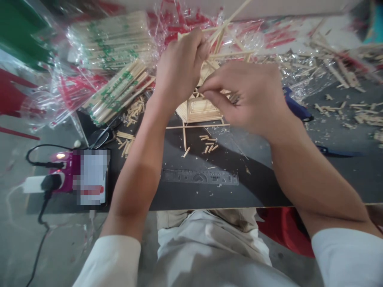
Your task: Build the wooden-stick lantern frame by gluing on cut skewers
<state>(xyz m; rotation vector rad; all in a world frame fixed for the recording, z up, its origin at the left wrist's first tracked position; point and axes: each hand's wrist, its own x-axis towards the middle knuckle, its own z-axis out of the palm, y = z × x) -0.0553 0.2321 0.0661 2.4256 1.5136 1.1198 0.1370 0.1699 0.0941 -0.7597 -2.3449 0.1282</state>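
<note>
A small structure of thin wooden sticks (202, 111) stands on the dark table, partly hidden behind my hands. My left hand (182, 65) is closed at its upper left, fingers curled by the long pale sticks; what its fingertips hold is hidden. Over the structure's middle, my right hand (242, 97) is closed, with thumb and forefinger pinched together; anything between them is too small to make out. Below the structure, a thin stick (197, 126) lies crosswise. Short cut pieces (209, 144) are scattered nearer to me.
Wrapped chopsticks (115, 93) lie at left. A clear ruler (200, 176) is near the front edge. A phone (92, 177) and a purple power adapter (66, 171) are at lower left. A blue tool (297, 105) and wood scraps (329, 107) lie at right.
</note>
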